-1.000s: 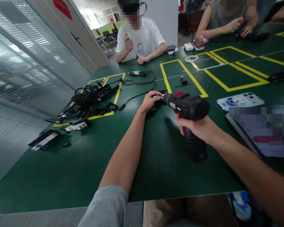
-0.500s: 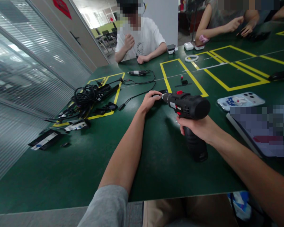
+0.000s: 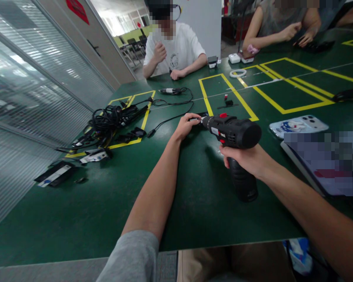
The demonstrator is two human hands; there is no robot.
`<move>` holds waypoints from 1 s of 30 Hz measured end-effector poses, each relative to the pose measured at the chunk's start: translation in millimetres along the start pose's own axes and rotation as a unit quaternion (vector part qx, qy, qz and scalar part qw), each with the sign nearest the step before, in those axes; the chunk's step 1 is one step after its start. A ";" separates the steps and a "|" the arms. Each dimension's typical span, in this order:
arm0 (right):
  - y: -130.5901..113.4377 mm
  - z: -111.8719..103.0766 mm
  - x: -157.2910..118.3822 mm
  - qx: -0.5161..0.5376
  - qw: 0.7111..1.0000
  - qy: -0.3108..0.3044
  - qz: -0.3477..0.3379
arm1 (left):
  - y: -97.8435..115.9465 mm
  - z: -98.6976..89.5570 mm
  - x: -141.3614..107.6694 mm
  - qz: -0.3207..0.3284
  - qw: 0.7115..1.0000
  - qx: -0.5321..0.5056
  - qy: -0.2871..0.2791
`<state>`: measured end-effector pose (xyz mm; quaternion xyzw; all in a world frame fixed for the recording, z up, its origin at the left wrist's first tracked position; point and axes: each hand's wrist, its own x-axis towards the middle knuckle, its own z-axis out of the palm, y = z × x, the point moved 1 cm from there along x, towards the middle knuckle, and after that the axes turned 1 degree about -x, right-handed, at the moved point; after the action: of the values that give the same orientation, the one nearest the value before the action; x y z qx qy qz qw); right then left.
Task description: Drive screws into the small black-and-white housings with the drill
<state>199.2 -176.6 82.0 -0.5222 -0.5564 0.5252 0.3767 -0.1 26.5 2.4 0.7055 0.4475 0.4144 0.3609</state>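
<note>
My right hand (image 3: 245, 158) is wrapped round the handle of a black cordless drill (image 3: 231, 128) with red switches. The drill lies roughly level, its chuck pointing left and away from me. At the chuck's tip, my left hand (image 3: 187, 123) is closed, thumb and fingers together, on a small dark piece (image 3: 205, 114) low over the table. Most of that piece is hidden behind the fingers and the drill, so its kind cannot be made out. Whether the bit touches it is also unclear.
Left on the green table (image 3: 111, 219) lies a heap of black cables (image 3: 106, 121), with a black-and-white packet (image 3: 55, 174) nearer me. Right are a phone (image 3: 298, 126) and a partly blurred flat stack (image 3: 308, 172). A person in white (image 3: 176, 47) sits opposite; another sits far right.
Both hands and the drill hold almost the same place. The view has shifted very slightly; nothing was taken up or let go.
</note>
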 end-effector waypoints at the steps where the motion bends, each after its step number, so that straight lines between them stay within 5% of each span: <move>1: -0.6 -0.1 -0.2 0.000 1.000 0.002 0.000 | -0.5 -0.2 0.4 0.001 1.000 -0.004 0.000; 30: 1.5 0.4 1.9 0.012 1.000 -0.011 -0.003 | -1.7 0.3 1.9 0.004 1.000 -0.013 0.002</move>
<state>198.8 -175.0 80.2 -0.5107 -0.5556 0.5362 0.3782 0.2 28.9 1.3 0.7015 0.4400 0.4231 0.3679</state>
